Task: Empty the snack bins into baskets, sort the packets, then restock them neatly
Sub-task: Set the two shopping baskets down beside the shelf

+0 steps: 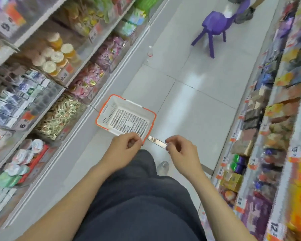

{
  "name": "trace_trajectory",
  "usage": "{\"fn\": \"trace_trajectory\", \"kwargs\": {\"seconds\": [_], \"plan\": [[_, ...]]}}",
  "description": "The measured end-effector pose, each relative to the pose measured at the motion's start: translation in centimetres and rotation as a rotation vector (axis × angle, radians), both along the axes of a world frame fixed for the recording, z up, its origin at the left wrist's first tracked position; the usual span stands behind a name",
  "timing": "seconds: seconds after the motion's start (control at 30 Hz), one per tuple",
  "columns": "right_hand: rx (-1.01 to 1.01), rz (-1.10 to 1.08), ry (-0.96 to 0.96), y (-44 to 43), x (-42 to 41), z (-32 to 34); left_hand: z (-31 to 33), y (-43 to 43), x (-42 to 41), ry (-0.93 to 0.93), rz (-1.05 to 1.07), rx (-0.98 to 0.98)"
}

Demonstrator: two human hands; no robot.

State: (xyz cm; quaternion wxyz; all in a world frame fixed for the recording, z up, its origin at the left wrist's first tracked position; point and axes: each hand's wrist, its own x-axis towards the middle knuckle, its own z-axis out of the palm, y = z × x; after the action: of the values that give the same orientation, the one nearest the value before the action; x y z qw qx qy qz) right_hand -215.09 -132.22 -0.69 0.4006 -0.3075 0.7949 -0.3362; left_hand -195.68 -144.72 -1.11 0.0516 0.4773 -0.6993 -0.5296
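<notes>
White basket (106, 108): orange rim, mesh bottom, nothing in it, set on floor (198, 94) mid-aisle, just off base of shelving at its 9 o'clock. Prob. very start of job, no packets in yet.

Hands apart, both at basket's 6 o'clock edge. Left hand (123, 148): fingers curled, right at near corner of rim; gripping rim or only touching, can't tell. Right hand (179, 150): at 3 o'clock of left, pinching end of flat silvery strip (156, 142) that runs back to same corner. Part of basket or separate item, can't tell.

Clear-fronted snack bins at 9–11 o'clock of basket: gold-packet bin (59, 117) nearest, pink-packet bin (87, 80) next up aisle. Jars and cups on other tiers, blurred.

To do step well:
- Park basket tight under gold-packet bin, long side parallel to shelf, so packets drop straight in w/o spilling on floor.
- Deal w/ strip first; leave nothing sticking out to trip on.
- Scoop w/ both hands, small handfuls. Foil packets likely slippery.
- One bin per basket where poss., saves sorting later.

Further out: bottle (150, 53) on floor at 12 o'clock, purple stool (214, 21) beyond at 1 o'clock, 2nd shelving run (268, 119) w/ price tags along 3 o'clock. Keep basket clear of walkway.
</notes>
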Motion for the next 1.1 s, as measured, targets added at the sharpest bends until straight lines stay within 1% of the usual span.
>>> {"fn": "trace_trajectory", "kwargs": {"seconds": [0.2, 0.3, 0.4, 0.53, 0.67, 0.77, 0.83, 0.97, 1.03, 1.1], "plan": [[0.010, 0.261, -0.063, -12.7, -7.9, -1.5, -3.3, -6.5, -3.9, -0.035, 0.299, 0.065], [0.072, 0.372, -0.047, -16.9, -11.1, -4.1, -5.8, -11.0, -6.3, -0.014, 0.415, 0.107], [0.147, 0.501, -0.014, -21.1, -14.1, -6.7, -7.5, -15.2, -8.9, 0.018, 0.529, 0.082], [0.188, 0.736, 0.016, -29.1, -15.4, -12.1, -11.7, -19.0, -11.3, -0.024, 0.706, 0.097], [0.224, 0.908, 0.031, -37.5, -13.6, -21.5, -21.4, -20.9, -12.4, -0.108, 0.949, 0.179], [0.308, 0.944, 0.046, -42.1, -12.1, -31.1, -30.8, -21.5, -12.6, -0.238, 1.135, 0.230], [0.354, 0.966, 0.100, -43.7, -11.8, -38.1, -37.3, -21.3, -12.4, -0.305, 1.300, 0.302], [0.440, 0.989, 0.218, -44.7, -12.3, -52.1, -50.8, -20.6, -11.1, -0.346, 1.535, 0.401], [0.431, 0.974, 0.296, -44.5, -12.6, -58.0, -57.3, -19.7, -10.1, -0.381, 1.583, 0.337], [0.342, 0.965, 0.342, -44.5, -12.6, -63.5, -63.1, -18.7, -9.2, -0.498, 1.575, 0.249]]}}
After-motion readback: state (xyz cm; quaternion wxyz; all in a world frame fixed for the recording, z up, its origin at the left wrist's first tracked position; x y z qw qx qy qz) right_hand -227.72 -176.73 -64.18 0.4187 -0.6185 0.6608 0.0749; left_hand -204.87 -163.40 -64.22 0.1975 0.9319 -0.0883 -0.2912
